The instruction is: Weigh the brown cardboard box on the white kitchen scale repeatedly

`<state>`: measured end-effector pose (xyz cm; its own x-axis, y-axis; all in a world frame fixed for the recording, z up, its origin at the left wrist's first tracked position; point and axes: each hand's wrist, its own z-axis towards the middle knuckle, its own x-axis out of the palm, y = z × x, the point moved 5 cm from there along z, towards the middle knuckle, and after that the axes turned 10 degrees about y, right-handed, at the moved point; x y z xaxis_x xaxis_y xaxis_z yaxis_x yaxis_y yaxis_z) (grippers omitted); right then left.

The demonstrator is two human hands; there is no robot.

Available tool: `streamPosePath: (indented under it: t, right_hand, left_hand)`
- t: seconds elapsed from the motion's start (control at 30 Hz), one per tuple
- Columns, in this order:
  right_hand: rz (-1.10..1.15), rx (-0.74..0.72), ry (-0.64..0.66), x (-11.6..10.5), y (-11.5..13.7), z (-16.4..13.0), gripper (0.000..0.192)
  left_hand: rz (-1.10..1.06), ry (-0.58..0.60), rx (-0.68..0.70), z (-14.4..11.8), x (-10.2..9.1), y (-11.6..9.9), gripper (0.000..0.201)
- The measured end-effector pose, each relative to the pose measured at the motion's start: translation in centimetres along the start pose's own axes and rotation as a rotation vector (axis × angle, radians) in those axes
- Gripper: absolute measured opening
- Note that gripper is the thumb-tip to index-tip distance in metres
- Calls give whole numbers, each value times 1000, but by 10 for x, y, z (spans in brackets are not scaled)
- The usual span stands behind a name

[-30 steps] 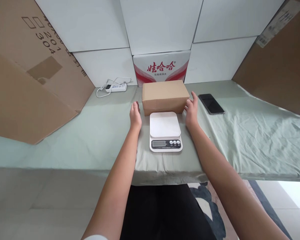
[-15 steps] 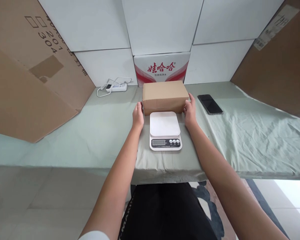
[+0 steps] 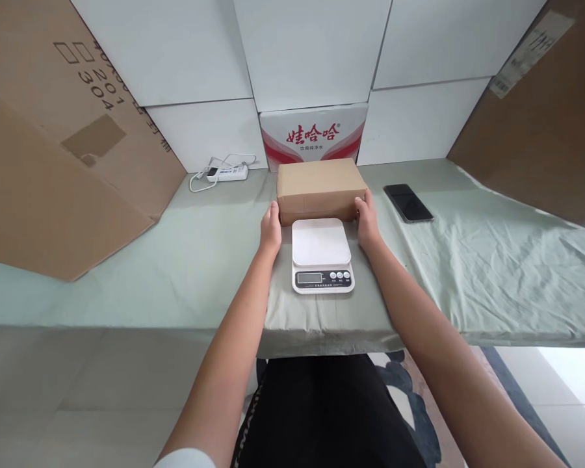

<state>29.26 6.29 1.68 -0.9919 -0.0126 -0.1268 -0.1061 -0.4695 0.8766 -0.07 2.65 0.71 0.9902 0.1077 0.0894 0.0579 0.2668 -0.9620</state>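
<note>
A closed brown cardboard box point(image 3: 322, 185) lies just behind a white kitchen scale point(image 3: 321, 242) on the cloth-covered table. My left hand point(image 3: 271, 229) presses against the box's left end, its thumb at the front corner and its other fingers mostly hidden. At the right end, my right hand point(image 3: 367, 220) grips the box, thumb on the front face. The scale's platform carries nothing, and its grey display shows no readable figures. Both forearms reach forward on either side of the scale.
Behind the box stands a white and red carton point(image 3: 313, 135) against white panels. A black phone point(image 3: 408, 203) lies to the right. A white power strip with a cable point(image 3: 227, 173) is at the back left. Large cardboard sheets point(image 3: 78, 195) flank the green cloth point(image 3: 199, 273).
My right hand has closed in on the box's right end, its fingers now lying nearer the box. The left hand sits tighter to its corner. Box and scale have hardly moved.
</note>
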Motion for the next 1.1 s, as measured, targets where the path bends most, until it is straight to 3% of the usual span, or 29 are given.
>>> streamPosePath:
  t: [0.1,0.3,0.43,0.83,1.1]
  right_hand:
    - [44,56,-1,3,12,-1,83]
    - [-109,-133,7,2,54,-11,114]
    - [-156,-200,8,1,67,-22,115]
    - [-152,-161,-88,-3,90,-79,102]
    - [-166,-157,-146,-4,93,-84,91]
  left_hand:
    - [37,7,-15,-3,3,-9,88]
    - [206,30,202,-20,7,-49,101]
    - [185,24,238,-41,4,-62,98]
    - [0,-3,145,-97,-5,-54,86]
    - [37,18,131,-111,-4,-56,85]
